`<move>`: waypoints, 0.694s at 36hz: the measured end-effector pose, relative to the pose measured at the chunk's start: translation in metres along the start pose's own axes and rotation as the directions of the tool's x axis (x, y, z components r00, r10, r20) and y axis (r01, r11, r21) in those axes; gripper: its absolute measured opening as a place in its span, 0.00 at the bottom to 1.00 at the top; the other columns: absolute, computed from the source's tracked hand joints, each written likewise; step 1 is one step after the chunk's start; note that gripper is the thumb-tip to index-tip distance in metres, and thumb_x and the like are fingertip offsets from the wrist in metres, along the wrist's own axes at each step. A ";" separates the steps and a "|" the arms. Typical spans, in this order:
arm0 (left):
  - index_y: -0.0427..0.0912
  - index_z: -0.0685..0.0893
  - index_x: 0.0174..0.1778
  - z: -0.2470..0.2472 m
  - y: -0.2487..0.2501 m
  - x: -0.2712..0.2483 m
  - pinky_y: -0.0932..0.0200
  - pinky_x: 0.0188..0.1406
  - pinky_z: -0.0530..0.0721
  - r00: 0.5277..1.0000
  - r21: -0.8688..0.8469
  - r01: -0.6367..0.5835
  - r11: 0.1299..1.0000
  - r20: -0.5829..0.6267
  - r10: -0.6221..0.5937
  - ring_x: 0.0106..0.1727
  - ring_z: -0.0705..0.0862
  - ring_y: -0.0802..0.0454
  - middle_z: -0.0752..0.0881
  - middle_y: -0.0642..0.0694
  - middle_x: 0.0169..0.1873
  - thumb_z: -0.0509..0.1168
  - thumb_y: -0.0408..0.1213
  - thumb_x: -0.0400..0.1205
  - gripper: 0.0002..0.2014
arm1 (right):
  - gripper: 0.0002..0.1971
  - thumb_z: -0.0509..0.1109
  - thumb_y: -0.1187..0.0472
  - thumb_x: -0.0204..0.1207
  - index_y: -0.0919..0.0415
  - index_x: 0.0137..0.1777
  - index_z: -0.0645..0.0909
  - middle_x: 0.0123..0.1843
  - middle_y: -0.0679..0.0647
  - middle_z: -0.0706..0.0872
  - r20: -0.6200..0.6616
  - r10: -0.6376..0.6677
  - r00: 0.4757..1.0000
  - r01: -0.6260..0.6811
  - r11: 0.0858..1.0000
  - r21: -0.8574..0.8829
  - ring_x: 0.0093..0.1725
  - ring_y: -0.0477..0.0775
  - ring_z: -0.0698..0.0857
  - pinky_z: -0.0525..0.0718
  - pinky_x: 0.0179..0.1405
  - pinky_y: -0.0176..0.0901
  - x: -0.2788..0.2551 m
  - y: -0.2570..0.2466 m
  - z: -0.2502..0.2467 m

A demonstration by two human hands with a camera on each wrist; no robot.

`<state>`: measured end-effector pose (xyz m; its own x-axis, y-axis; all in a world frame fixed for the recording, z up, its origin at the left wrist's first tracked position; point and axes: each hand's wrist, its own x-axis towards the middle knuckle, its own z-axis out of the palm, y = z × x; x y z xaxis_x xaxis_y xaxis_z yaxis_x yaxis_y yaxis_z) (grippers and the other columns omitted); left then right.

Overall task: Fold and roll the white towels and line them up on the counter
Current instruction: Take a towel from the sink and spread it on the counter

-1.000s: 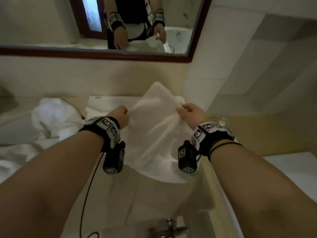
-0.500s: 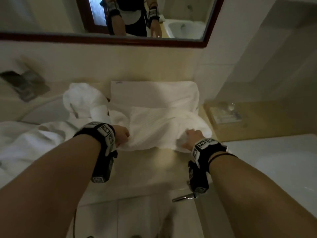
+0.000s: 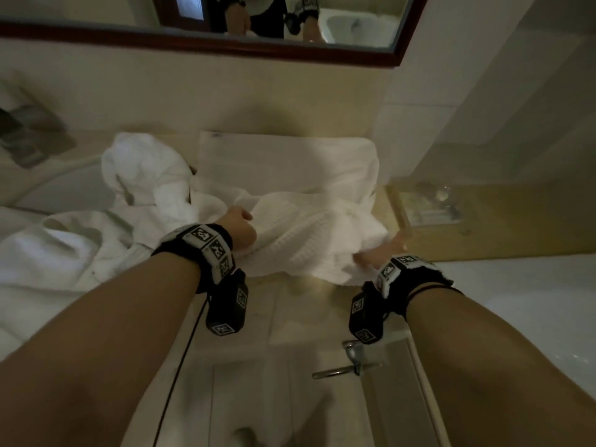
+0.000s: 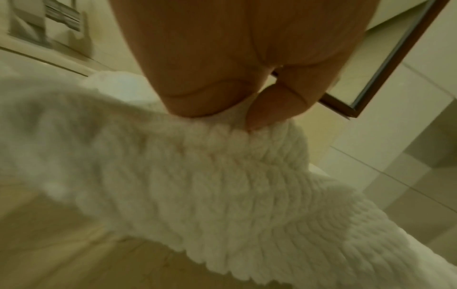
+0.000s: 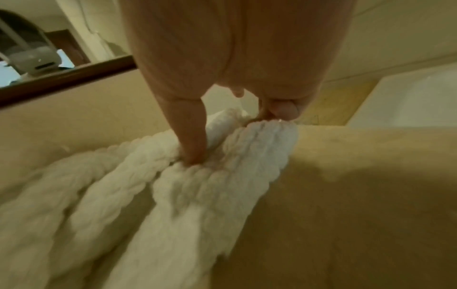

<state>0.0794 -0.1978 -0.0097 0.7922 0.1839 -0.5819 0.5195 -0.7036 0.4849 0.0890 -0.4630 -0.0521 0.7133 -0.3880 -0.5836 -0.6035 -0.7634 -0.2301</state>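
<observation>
Right wrist alone shows thumb (image 5: 191, 136) pinching towel (image 5: 173, 185).

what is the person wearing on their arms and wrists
Both forearms are bare, with no sleeves. Each wrist carries a black band set with white squares printed with black block-pattern markers, just behind the left hand and the right hand. A black boxy camera unit bearing the same markers hangs under each wrist. A thin black cable trails down from the left unit, and a thin dark band circles the right forearm.
</observation>
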 end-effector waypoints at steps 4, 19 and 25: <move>0.45 0.73 0.65 -0.004 -0.006 -0.015 0.57 0.52 0.75 0.999 0.071 -0.022 0.997 -0.038 0.025 0.60 0.77 0.40 0.75 0.39 0.66 0.59 0.27 0.79 0.18 | 0.28 0.64 0.51 0.82 0.66 0.76 0.66 0.75 0.63 0.73 0.026 -0.092 0.995 0.094 0.993 -0.077 0.70 0.62 0.76 0.73 0.53 0.41 -0.008 0.000 -0.015; 0.40 0.80 0.58 -0.009 -0.044 -0.121 0.56 0.64 0.73 0.981 0.224 0.097 0.970 -0.188 -0.055 0.68 0.75 0.40 0.77 0.38 0.67 0.56 0.24 0.81 0.14 | 0.10 0.62 0.74 0.74 0.59 0.48 0.76 0.43 0.52 0.77 0.303 -0.573 0.762 0.613 0.789 -0.048 0.47 0.53 0.73 0.71 0.35 0.36 -0.129 0.016 -0.077; 0.38 0.59 0.81 0.015 -0.083 -0.162 0.64 0.73 0.57 0.983 0.527 0.180 0.831 -0.072 -0.167 0.80 0.63 0.47 0.57 0.40 0.81 0.50 0.29 0.88 0.23 | 0.17 0.59 0.71 0.77 0.71 0.65 0.79 0.53 0.58 0.78 0.658 -0.360 0.661 0.592 0.789 -0.162 0.43 0.52 0.76 0.75 0.33 0.30 -0.156 0.040 -0.031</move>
<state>-0.0970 -0.1794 0.0351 0.7157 0.3477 -0.6057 0.4052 -0.9131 -0.0453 -0.0355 -0.4487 0.0537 0.4547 0.3583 -0.8154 0.0036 -0.9163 -0.4005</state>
